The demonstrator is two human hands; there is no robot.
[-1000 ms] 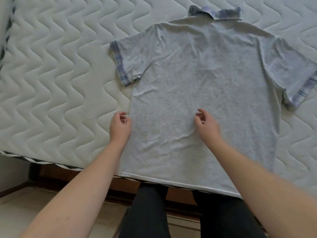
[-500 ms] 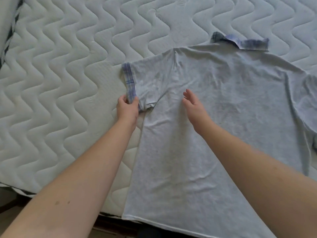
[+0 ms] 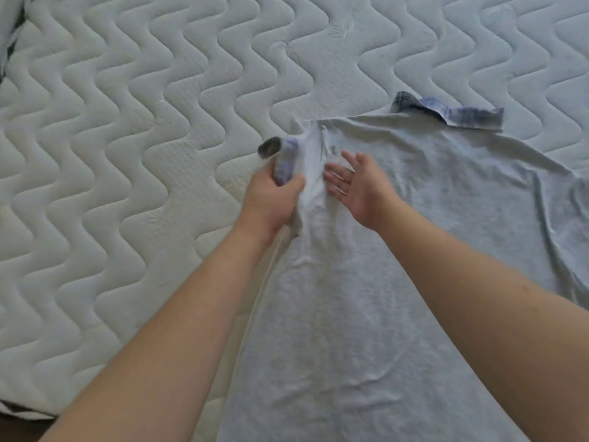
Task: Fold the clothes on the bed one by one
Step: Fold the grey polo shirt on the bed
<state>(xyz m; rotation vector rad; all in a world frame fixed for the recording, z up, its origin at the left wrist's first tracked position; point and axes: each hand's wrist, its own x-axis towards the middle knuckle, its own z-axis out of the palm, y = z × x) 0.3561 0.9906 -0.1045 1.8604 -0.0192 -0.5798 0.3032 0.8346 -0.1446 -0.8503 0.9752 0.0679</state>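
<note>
Sleeve in the left hand, shirt body lying to the right

The gray shirt (image 3: 398, 266) lies flat on the white bed (image 3: 127, 154), back side up, with its checked collar (image 3: 462, 114) at the far end – so the shirt runs long from the collar down toward the person. The left hand (image 3: 271, 199) has its fingers curled tight around the bunched-up left sleeve (image 3: 287, 161) (the blue checked cuff pokes out of the fist). The right hand (image 3: 357, 183) is flat with straight fingers, just beside the left hand, resting on or just over the cloth – I cannot tell which. The rest of the shirt lies to the right of the grip, so the sleeve likely needs to go that way, across the back. The left hand is the nearer one for that.
</note>
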